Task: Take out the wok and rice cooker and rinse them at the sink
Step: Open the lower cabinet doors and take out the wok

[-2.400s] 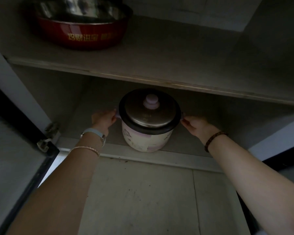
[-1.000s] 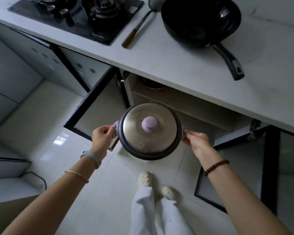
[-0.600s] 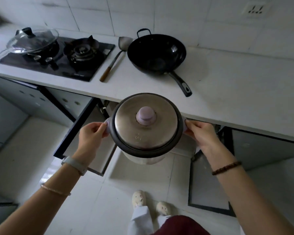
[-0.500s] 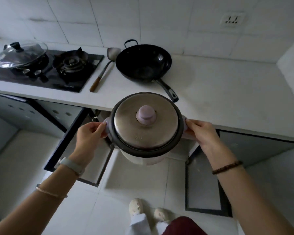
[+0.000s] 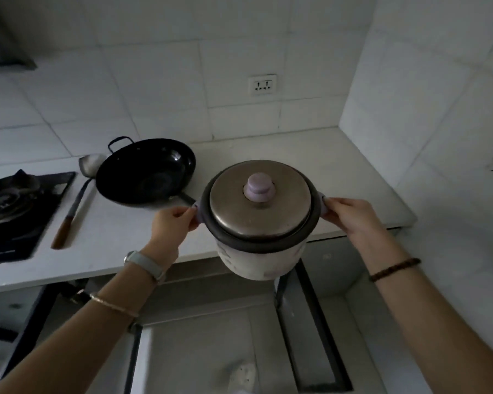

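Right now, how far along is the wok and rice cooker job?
Done: wok sits out on the countertop. In hand: left hand and right hand grip the lidded rice cooker by its side handles, at the counter edge. Left: rinsing both; no sink in view.

A home kitchen: tiled walls [image 5: 160, 89], gas hob [image 5: 9, 200] at nine o'clock, white countertop [image 5: 339, 166], wall socket [image 5: 263, 84] at twelve.
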The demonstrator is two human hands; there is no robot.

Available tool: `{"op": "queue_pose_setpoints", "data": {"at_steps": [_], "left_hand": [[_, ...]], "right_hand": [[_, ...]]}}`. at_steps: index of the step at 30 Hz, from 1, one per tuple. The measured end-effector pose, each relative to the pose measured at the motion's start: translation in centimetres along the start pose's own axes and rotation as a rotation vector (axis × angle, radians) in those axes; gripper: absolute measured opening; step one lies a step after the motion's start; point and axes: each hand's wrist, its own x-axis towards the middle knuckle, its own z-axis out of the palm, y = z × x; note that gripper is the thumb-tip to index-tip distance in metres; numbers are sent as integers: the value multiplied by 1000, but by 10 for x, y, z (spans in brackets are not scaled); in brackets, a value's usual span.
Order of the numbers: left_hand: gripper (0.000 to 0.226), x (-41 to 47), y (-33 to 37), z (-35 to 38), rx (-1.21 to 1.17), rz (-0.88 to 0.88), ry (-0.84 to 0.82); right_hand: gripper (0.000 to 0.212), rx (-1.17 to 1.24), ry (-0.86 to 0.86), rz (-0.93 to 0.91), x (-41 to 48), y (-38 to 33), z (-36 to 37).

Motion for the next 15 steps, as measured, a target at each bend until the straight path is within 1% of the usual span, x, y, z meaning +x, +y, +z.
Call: {"op": "queue_pose_setpoints", "data": {"at_steps": [4, 9, 15], "left_hand": [[16, 45, 11, 42, 77, 2, -91], [16, 97, 26, 83, 94, -51, -193], [22, 162, 23, 112, 138, -113, -228]], "right_hand": [[24, 5, 77, 21, 33, -14, -12], [29, 33, 129, 82, 79, -22, -6], [31, 72, 177, 188, 131, -15, 20]]}}
